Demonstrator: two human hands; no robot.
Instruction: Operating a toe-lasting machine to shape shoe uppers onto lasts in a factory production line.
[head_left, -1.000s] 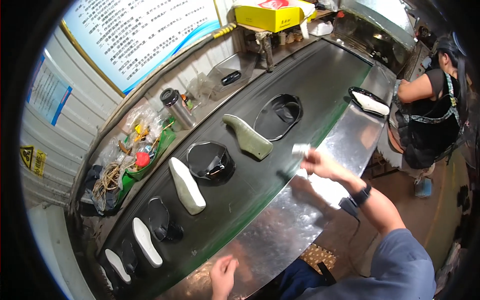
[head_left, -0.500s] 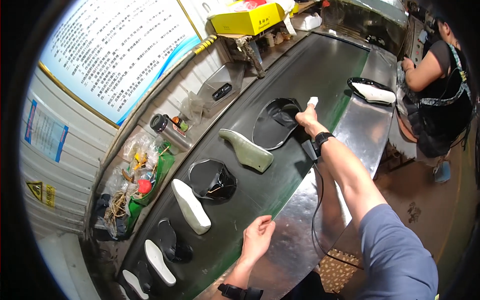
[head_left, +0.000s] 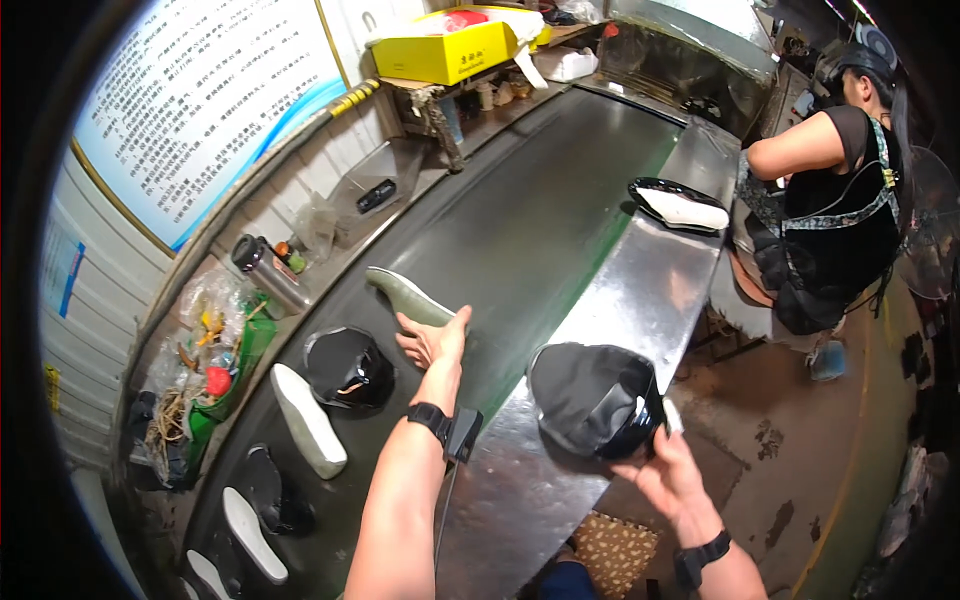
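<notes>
A black shoe upper (head_left: 590,400) with a glossy heel part is in my right hand (head_left: 670,475), over the metal ledge on the right. My fingers close on its glossy edge, and a small white piece (head_left: 672,414), whose kind is unclear, shows at the fingertips. My left hand (head_left: 438,340) reaches across the belt with fingers apart, at the near end of a pale green wedge shoe sole (head_left: 405,297); the hand hides that end, and contact cannot be told. Nearer on the belt lie another black upper (head_left: 350,368) and a white-topped sole (head_left: 308,420).
The dark conveyor belt (head_left: 530,190) runs beside the metal ledge (head_left: 640,260). More uppers and soles lie at its near end. A black upper with a white sole (head_left: 680,207) rests farther along the ledge. A co-worker (head_left: 830,190) sits at the right. A flask (head_left: 270,270) stands left.
My right hand has taken the large black upper off the belt and brought it nearer, over the ledge. My left hand has moved forward to the green sole and its fingers have spread.
</notes>
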